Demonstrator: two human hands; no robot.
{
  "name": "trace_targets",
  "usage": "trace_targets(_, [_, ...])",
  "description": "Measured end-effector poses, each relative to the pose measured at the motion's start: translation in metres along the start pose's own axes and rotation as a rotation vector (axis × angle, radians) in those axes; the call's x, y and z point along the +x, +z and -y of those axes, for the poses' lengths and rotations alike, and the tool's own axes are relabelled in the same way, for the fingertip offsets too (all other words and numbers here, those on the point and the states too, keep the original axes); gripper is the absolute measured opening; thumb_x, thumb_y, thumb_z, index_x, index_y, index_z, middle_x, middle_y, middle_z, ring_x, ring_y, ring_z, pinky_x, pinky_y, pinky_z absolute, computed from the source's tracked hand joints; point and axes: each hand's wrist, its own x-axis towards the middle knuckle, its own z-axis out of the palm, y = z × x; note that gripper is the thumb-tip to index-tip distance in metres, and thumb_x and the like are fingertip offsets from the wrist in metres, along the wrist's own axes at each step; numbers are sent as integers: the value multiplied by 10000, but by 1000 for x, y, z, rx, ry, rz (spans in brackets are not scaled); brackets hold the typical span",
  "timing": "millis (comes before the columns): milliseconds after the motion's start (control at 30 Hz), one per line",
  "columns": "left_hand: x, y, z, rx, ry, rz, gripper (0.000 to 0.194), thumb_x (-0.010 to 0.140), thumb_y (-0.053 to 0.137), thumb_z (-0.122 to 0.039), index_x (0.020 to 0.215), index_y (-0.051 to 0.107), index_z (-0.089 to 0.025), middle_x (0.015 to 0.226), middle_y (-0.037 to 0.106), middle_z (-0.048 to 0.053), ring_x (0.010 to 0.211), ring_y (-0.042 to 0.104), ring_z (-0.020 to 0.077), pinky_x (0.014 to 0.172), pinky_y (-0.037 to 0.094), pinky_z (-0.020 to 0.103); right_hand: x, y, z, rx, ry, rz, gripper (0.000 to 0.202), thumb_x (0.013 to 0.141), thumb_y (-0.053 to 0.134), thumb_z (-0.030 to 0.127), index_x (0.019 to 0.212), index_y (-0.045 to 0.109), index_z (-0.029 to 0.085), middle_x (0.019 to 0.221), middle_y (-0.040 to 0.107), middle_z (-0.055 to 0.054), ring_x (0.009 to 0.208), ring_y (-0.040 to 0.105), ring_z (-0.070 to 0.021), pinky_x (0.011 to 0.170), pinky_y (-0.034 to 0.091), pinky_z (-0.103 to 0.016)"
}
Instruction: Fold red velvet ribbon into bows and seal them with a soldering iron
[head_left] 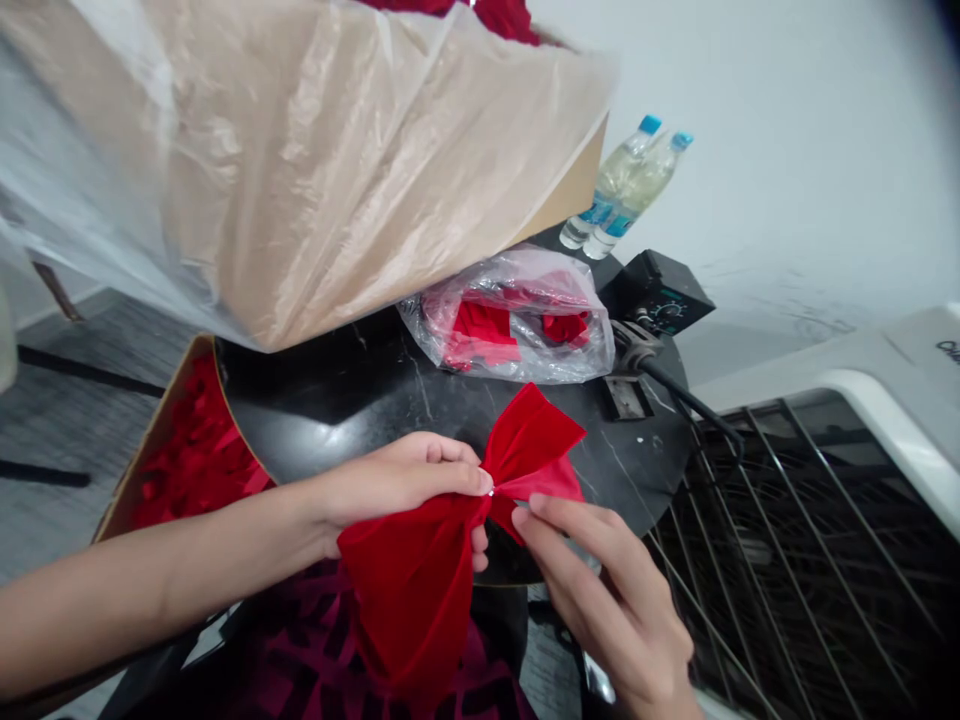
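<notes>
A red velvet-like bow (pixel 427 570) is held above my lap, close to the table's near edge. My left hand (pixel 409 485) grips it at the gathered middle, thumb on top and fingers curled beneath. A tiny shiny spot shows at the pinched centre. With thumb and fingertips my right hand (pixel 611 585) pinches the edge of a lower loop or tail on the bow's right side. One wide loop hangs down toward my lap, while the smaller part points up and away.
Across the round black table (pixel 360 400) lies a clear plastic bag (pixel 517 320) with red pieces inside. Behind are a plastic-covered carton (pixel 360 170), two bottles (pixel 619 190) and a black dial box (pixel 660 295) with a cable. An open box of red pieces (pixel 199 460) stands left; a metal-barred heater-like appliance (pixel 795 520), right.
</notes>
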Motion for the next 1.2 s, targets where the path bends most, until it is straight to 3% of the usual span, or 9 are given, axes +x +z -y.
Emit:
trace_targets(133, [3, -2, 2, 27, 12, 13, 288, 817, 835, -329, 888, 620, -150, 663, 732, 52, 659, 770, 235, 677, 608, 333, 15, -7, -5, -24, -111, 127, 340, 1003, 450, 24, 1258, 675, 11, 1313, 707, -206, 1175, 696, -231, 903, 578, -320])
trace_targets(233, [4, -4, 3, 15, 83, 11, 412, 817, 856, -294, 1029, 512, -215, 682, 688, -38, 655, 770, 220, 666, 604, 328, 24, -12, -8, 10, -131, 220, 329, 1024, 441, 47, 1274, 654, 21, 1323, 710, -207, 1144, 716, -226, 860, 572, -322])
trace_targets(367, [3, -3, -3, 105, 159, 26, 532, 815, 860, -257, 1030, 373, -267, 705, 638, -102, 634, 767, 215, 613, 577, 290, 28, -14, -9, 55, -67, 261, 309, 1040, 456, 63, 1295, 631, 68, 1336, 714, -162, 1181, 705, -190, 866, 551, -287])
trace_targets(633, [-2, 5, -21, 379, 208, 23, 470, 878, 782, -267, 1008, 330, -274, 773, 607, -103, 642, 759, 173, 581, 525, 233, 38, -12, -17, 87, 28, 309, 207, 1026, 586, 128, 1224, 636, 167, 1377, 694, -99, 1060, 733, -148, 827, 523, -240])
trace_targets(867, [-5, 7, -28, 515, 189, 73, 455, 862, 718, -119, 1025, 326, -283, 836, 580, -92, 744, 774, 192, 640, 543, 268, 48, -17, -19, 45, 37, 409, 205, 1039, 561, 154, 1221, 635, 216, 1285, 713, -60, 948, 725, -141, 686, 469, -252])
trace_targets(967, [-6, 8, -29, 658, 245, 34, 467, 839, 724, -128, 1036, 331, -283, 846, 592, -79, 730, 750, 178, 599, 504, 238, 49, -16, -17, 75, 101, 410, 196, 1039, 561, 155, 1198, 642, 235, 1220, 717, -40, 914, 712, -123, 671, 455, -242])
trace_targets(1100, [-10, 14, -30, 888, 335, -29, 481, 791, 722, -104, 1045, 350, -274, 849, 624, -64, 643, 665, 124, 544, 434, 203, 50, -15, -13, 258, 294, 382, 199, 1020, 619, 197, 1211, 629, 257, 1149, 737, -14, 943, 705, -115, 817, 501, -220])
trace_targets(1200, [-12, 18, -30, 940, 357, -34, 519, 772, 791, -182, 1061, 370, -271, 837, 650, -55, 640, 643, 122, 540, 422, 200, 54, -16, -12, 373, 456, 353, 206, 966, 708, 224, 1161, 666, 275, 981, 762, 23, 742, 672, -97, 707, 510, -202])
